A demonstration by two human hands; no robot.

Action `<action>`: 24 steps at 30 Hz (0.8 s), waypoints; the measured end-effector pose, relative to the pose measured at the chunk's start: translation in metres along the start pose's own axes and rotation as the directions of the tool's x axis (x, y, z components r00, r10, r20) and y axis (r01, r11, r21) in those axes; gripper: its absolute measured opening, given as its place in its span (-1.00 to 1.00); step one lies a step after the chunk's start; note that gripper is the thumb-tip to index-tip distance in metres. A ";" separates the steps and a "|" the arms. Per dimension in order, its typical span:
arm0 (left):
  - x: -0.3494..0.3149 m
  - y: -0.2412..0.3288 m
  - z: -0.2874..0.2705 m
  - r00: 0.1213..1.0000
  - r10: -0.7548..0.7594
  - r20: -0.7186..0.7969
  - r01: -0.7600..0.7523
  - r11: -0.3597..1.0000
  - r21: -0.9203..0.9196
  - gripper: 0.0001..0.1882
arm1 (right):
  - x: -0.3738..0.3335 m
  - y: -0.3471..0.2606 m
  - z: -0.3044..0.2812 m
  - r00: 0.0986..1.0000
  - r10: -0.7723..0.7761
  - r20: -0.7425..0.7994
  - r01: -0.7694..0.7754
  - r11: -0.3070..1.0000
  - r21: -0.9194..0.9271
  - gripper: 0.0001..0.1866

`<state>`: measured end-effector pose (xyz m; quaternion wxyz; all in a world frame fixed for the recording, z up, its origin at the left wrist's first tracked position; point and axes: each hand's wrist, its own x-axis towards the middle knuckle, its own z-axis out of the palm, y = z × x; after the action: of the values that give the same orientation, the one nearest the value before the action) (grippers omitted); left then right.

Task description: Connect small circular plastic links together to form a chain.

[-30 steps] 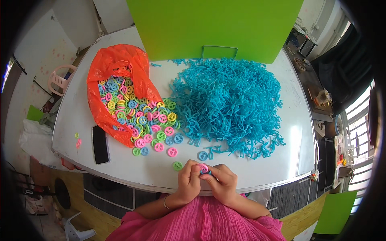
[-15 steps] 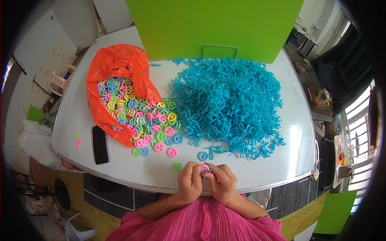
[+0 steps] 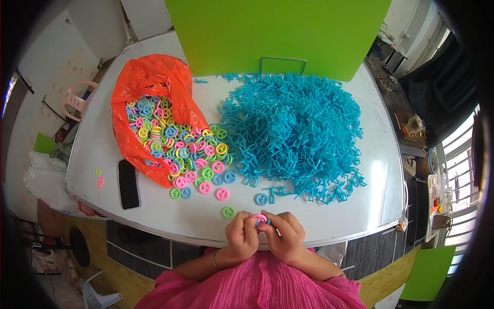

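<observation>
At the table's near edge, my left hand (image 3: 242, 236) and my right hand (image 3: 283, 236) meet, fingertips pinched round one small pink plastic wheel (image 3: 259, 218). A bit of blue plastic shows at the wheel's lower side, between the right fingertips; most of it is hidden. Just beyond my hands lie a loose green wheel (image 3: 228, 212) and a blue wheel (image 3: 261, 199), with a small blue plastic clip-like piece (image 3: 271, 197) beside the latter. A large heap of the same blue pieces (image 3: 296, 134) covers the right half of the table.
From an open red plastic bag (image 3: 123, 92) at left, pink, green, yellow and blue wheels (image 3: 182, 153) spill onto the white table (image 3: 355, 216). A black phone (image 3: 129, 184) lies left of the bag's mouth. Behind the blue heap stands a green panel (image 3: 278, 31) with a wire handle.
Both hands stay together at the same place with the pink wheel. It has turned slightly between the fingertips, and the view has shifted a little.
</observation>
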<state>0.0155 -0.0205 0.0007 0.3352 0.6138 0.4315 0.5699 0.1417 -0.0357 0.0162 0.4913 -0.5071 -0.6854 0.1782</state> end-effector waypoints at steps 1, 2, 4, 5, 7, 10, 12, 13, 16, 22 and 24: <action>0.001 0.000 0.000 1.000 -0.001 0.000 0.001 1.000 0.000 -0.86 | -0.001 0.001 0.002 0.996 -0.073 -0.046 0.071 0.996 -0.054 -0.70; 0.001 0.000 0.001 0.998 0.067 -0.020 -0.066 0.997 0.035 -0.87 | 0.000 0.001 0.002 0.996 -0.072 -0.046 0.070 0.996 -0.053 -0.70; 0.001 -0.001 0.001 0.990 0.134 -0.037 -0.131 0.989 0.070 -0.87 | 0.002 -0.002 0.001 0.971 -0.223 -0.085 0.206 0.964 -0.168 -0.71; -0.001 -0.003 0.000 0.989 0.143 -0.041 -0.140 0.988 0.071 -0.87 | 0.001 -0.002 0.001 0.971 -0.222 -0.084 0.206 0.964 -0.168 -0.71; -0.002 -0.002 0.000 0.987 0.153 -0.046 -0.150 0.986 0.073 -0.87 | 0.000 -0.002 0.001 0.978 -0.192 -0.075 0.180 0.973 -0.146 -0.73; -0.004 0.003 -0.002 0.999 0.029 -0.015 -0.029 0.999 0.016 -0.87 | -0.004 0.004 -0.003 0.968 0.214 0.133 -0.245 0.925 0.290 -0.76; -0.009 -0.002 -0.003 1.000 -0.027 0.008 0.027 0.999 -0.031 -0.87 | 0.000 -0.006 -0.003 0.906 0.379 0.189 -0.422 0.765 0.487 -0.76; -0.008 -0.003 -0.002 1.000 -0.027 0.008 0.027 0.999 -0.031 -0.87 | 0.002 -0.009 -0.003 0.812 0.511 0.282 -0.556 0.530 0.640 -0.76; -0.006 -0.006 -0.001 0.992 0.127 -0.004 -0.127 0.990 -0.068 -0.89 | -0.003 -0.006 -0.004 0.999 0.035 0.002 -0.035 0.989 0.142 -0.73; -0.004 -0.011 0.001 0.960 0.281 -0.005 -0.281 0.959 0.032 -0.82 | -0.001 0.000 -0.004 0.999 -0.027 0.023 0.023 0.988 0.153 -0.72; -0.005 -0.014 -0.001 0.982 0.190 -0.007 -0.190 0.981 -0.034 -0.82 | 0.007 -0.004 -0.013 0.989 0.068 0.127 -0.103 0.951 0.291 -0.74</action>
<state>0.0126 -0.0196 -0.0136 0.2892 0.6453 0.3617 0.6076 0.1505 -0.0340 0.0282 0.5129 -0.4458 -0.6555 0.3293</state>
